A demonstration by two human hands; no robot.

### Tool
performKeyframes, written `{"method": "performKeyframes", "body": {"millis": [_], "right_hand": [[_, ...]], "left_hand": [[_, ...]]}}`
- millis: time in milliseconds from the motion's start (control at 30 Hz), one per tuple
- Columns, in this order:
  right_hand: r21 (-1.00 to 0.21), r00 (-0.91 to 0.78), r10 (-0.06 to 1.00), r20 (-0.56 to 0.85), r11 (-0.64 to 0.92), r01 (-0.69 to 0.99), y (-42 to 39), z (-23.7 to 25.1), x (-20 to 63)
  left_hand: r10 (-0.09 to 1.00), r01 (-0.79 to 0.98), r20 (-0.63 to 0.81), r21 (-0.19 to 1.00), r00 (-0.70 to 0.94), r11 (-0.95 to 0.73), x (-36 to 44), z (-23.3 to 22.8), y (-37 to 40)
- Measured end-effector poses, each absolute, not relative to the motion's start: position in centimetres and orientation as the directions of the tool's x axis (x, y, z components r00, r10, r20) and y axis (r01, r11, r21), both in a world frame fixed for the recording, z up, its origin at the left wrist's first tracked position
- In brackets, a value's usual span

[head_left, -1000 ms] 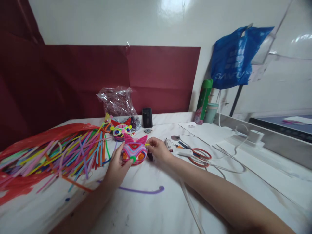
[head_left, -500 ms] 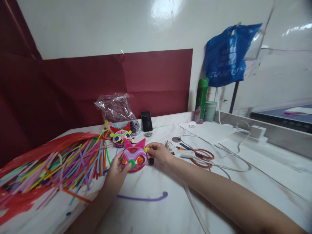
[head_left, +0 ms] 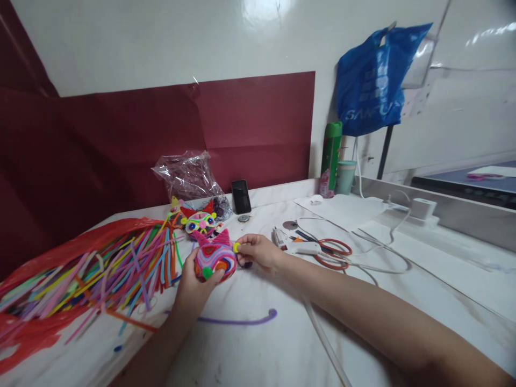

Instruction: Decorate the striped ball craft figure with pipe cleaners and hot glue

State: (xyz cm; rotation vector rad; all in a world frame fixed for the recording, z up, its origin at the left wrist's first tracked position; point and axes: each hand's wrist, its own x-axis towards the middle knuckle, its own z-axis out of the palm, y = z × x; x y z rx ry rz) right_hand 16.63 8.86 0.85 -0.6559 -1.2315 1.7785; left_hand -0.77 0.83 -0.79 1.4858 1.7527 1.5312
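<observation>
My left hand point(head_left: 197, 281) grips a pink pipe-cleaner animal head point(head_left: 215, 257) by its lower left side, thumb across the front. The head has pointed pink ears, orange eyes and a green nose, and is turned at an angle. At its right side my right hand point(head_left: 257, 251) pinches a small yellow coil point(head_left: 236, 247) against the edge. Behind it lies a second animal head point(head_left: 200, 223) with red ears and blue eyes. In front, on the table, lies a purple pipe cleaner point(head_left: 242, 321) with one curled end.
Many coloured pipe cleaners point(head_left: 108, 269) spread over red plastic at left. To the right lie a hot glue gun point(head_left: 300, 246), red-handled scissors point(head_left: 336, 247) and looping cables. A phone point(head_left: 241, 196), clear plastic bag point(head_left: 187, 174), green spray can point(head_left: 331, 158) and cup point(head_left: 345, 177) stand at the back.
The pink head has turned and tilted in my left hand, moving slightly left. My right hand has followed it left, still pinching the yellow coil at its edge. The camera view has shifted slightly.
</observation>
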Motion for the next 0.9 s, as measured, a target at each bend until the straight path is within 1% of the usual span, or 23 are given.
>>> {"method": "performKeyframes", "body": {"millis": [167, 300, 400, 567, 733, 900], "right_hand": [[-0.905, -0.517, 0.853, 0.063, -0.169, -0.39, 8.4, 1.3, 16.8], [-0.896, -0.522, 0.851, 0.061, -0.184, -0.404, 8.4, 1.3, 16.9], [-0.898, -0.537, 0.842, 0.048, -0.199, -0.393, 8.5, 1.3, 17.0], [-0.916, -0.549, 0.835, 0.032, -0.195, -0.35, 8.5, 1.4, 17.1], [-0.928, -0.493, 0.869, 0.027, -0.161, -0.335, 8.9, 1.4, 17.2], [-0.924, -0.426, 0.904, 0.034, -0.134, -0.359, 9.6, 1.3, 17.5]], "left_hand": [[0.865, 0.454, 0.325, 0.882, -0.382, -0.131, -1.1, -0.8, 1.0], [0.868, 0.462, 0.372, 0.865, -0.328, -0.196, -1.4, -1.6, 1.4], [0.855, 0.49, 0.42, 0.839, -0.304, -0.238, -1.6, -2.0, 1.5], [0.852, 0.487, 0.43, 0.837, -0.3, -0.25, -1.7, -2.1, 1.5], [0.862, 0.483, 0.404, 0.846, -0.307, -0.224, -1.5, -1.9, 1.4], [0.869, 0.492, 0.386, 0.847, -0.308, -0.201, -1.6, -1.6, 1.3]]}}
